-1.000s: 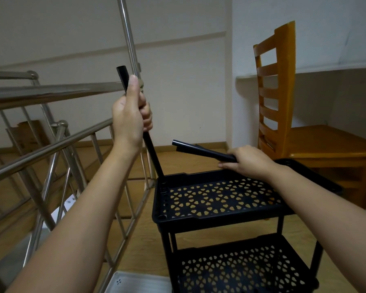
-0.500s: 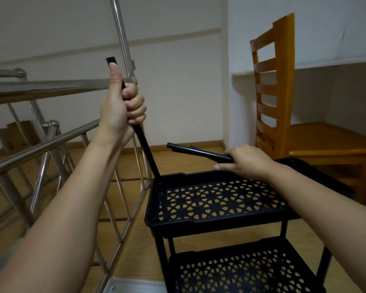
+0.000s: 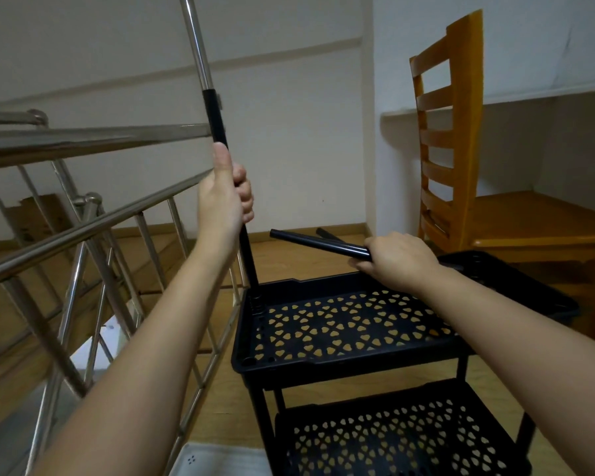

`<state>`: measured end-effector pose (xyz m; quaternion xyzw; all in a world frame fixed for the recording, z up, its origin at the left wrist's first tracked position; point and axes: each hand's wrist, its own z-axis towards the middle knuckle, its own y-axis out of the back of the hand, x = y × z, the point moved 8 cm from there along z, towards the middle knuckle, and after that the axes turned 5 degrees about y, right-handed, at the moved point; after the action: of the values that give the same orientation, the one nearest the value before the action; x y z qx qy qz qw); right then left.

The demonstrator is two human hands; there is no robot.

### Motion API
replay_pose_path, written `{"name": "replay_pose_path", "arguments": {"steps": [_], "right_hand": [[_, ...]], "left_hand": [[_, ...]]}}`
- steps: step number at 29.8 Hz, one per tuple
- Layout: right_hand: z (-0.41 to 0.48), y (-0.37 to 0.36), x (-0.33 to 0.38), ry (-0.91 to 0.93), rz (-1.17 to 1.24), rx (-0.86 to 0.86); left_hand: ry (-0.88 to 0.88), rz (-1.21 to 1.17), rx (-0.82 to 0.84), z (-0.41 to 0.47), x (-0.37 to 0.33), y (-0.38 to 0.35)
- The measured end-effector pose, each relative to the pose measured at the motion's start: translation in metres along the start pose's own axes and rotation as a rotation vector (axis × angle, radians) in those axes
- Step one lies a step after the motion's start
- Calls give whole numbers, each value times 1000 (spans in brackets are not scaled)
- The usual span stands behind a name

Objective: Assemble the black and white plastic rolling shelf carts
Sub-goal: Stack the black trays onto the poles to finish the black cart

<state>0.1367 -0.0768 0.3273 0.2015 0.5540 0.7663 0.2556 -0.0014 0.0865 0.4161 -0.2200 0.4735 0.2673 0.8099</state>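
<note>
A black plastic cart stands before me with a perforated upper shelf (image 3: pixel 340 324) and a lower shelf (image 3: pixel 392 441) on thin black legs. A black pole (image 3: pixel 217 121) rises almost upright from the upper shelf's far left corner. My left hand (image 3: pixel 224 201) grips this pole around its middle, thumb lying up along it. My right hand (image 3: pixel 395 261) holds loose black poles (image 3: pixel 320 243) near the shelf's far edge; they point left and away, roughly level. One more pole end (image 3: pixel 327 232) shows behind them.
A stainless steel stair railing (image 3: pixel 83 228) runs along the left, close to the cart, with one tall steel post (image 3: pixel 194 42) behind the black pole. A wooden chair (image 3: pixel 454 132) stands at the right against the wall. A white perforated shelf part (image 3: pixel 220 460) lies on the wooden floor.
The black pole has swung from leaning left to nearly upright in the corner socket. My left hand has slid lower along it, leaving its top end bare. The right hand stays put.
</note>
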Motion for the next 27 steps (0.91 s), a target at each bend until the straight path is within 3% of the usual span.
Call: {"name": "replay_pose_path", "arguments": {"steps": [3,6,11,14,17,19,22,27], "right_hand": [[-3,1,0,5,-4,-2],[-3,1,1,-5,-7,3],[-4,0,2,3,-21,6],[-7,2,-1,-4,-36,8],[-7,-1,0,-12,-30,7],[-6,0,1,-22,-45,2],[-8,3,0,-59,-77,-10],[-7,2,2,-73,-84,7]], "left_hand": [[-142,248,-166,-11,-8,5],[-84,399,-195,-27,13,10],[125,175,-171,-33,39,13],[174,53,83,-25,47,6],[303,-294,479,-23,60,-5],[360,-360,569,-23,59,-8],[284,-212,351,-26,59,-2],[74,512,-90,-36,30,14]]}}
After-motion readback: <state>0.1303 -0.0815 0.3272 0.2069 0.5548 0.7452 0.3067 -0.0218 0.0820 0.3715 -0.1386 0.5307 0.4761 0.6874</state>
